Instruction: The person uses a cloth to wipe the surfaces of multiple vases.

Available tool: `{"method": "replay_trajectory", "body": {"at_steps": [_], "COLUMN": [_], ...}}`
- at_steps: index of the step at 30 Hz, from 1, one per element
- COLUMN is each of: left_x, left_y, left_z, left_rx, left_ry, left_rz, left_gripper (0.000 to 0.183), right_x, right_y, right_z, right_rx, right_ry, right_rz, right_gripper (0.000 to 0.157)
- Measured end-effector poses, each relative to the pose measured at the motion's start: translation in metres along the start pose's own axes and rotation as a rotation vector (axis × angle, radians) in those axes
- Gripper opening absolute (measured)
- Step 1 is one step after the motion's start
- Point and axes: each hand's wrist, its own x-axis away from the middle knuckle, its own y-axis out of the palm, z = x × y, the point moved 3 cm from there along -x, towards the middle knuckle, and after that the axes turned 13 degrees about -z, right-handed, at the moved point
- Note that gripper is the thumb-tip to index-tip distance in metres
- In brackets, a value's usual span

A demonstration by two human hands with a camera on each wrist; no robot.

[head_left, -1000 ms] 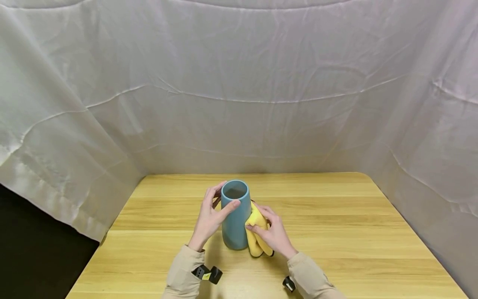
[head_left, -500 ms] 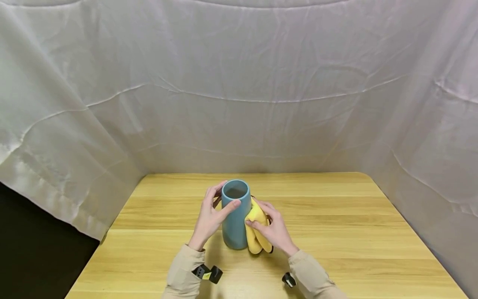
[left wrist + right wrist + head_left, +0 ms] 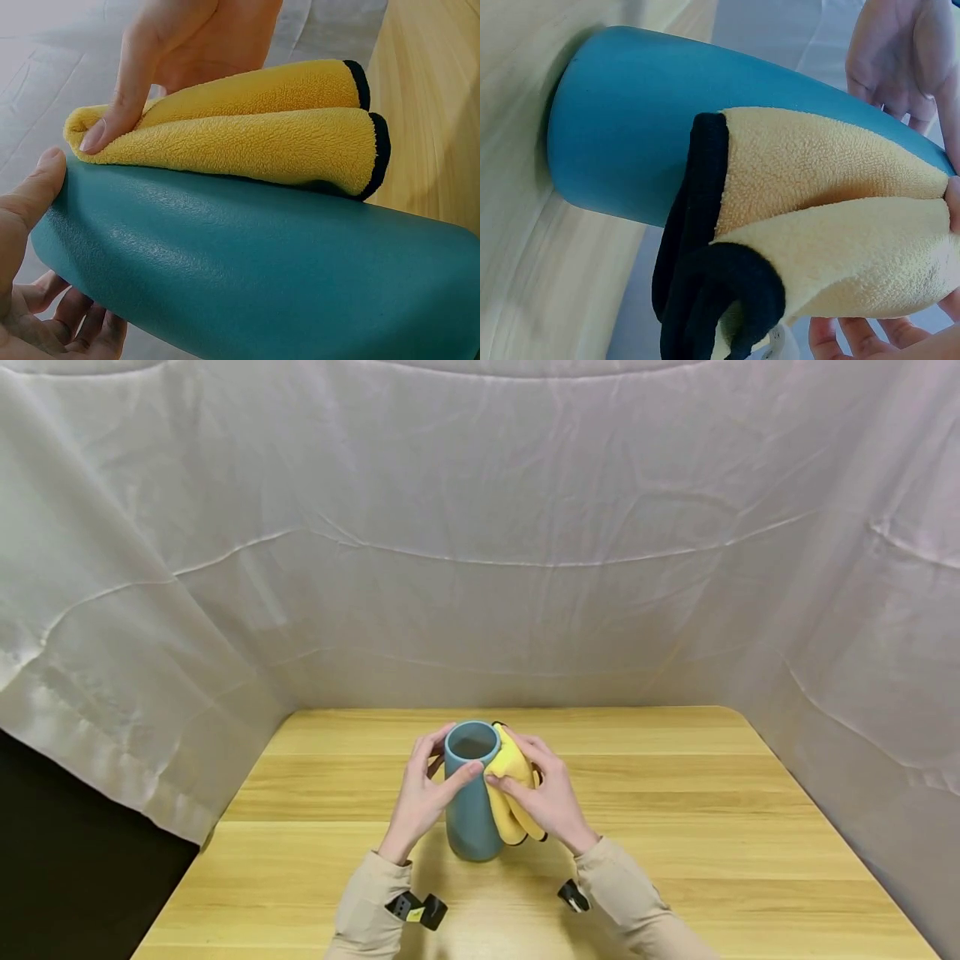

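Note:
A tall blue-green vase [image 3: 471,818] stands upright on the wooden table, its round mouth facing up. My left hand [image 3: 417,793] grips it near the top, thumb on the near side and fingers curled round the far left. Against the vase's right side, up by the rim, my right hand [image 3: 549,789] holds a folded yellow cloth [image 3: 510,768]. The left wrist view shows the right thumb pinching the fold of the fluffy cloth [image 3: 247,142] flat along the vase [image 3: 225,255]. Black-edged ends of the cloth [image 3: 832,165] hang down toward the vase's base in the right wrist view.
The light wooden table [image 3: 712,827] spreads out around the vase. Pale grey fabric [image 3: 495,543] hangs behind it and on both sides. A dark area [image 3: 75,852] lies at the lower left. Small black devices [image 3: 420,910] are strapped to both sleeves.
My right hand has slid the yellow cloth up the vase's right side, from mid-height to beside the rim. My left hand and the vase have stayed in place.

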Motion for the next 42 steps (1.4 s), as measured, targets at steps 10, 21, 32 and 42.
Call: {"method": "replay_trajectory", "body": {"at_steps": [10,21,32,42], "left_x": [0.0,0.0,0.0,0.001], "left_y": [-0.001,-0.001,0.0,0.0], "left_z": [0.001,-0.001,-0.001,-0.001], "left_rx": [0.001,0.004,0.0,-0.005], "left_ry": [-0.013,-0.019,-0.015,-0.021], "left_rz": [0.002,0.002,0.002,0.003], "left_gripper": [0.062,0.062,0.061,0.061], "right_x": [0.005,0.022,0.037,0.037], "right_y": [0.004,0.013,0.02,0.02], "right_z": [0.008,0.033,0.057,0.056], "right_rx": [-0.008,0.014,0.028,0.015], "right_ry": [0.001,0.109,0.195,0.199], "right_rz": [0.01,-0.006,-0.031,-0.029], "right_gripper": [0.065,0.065,0.065,0.065]}}
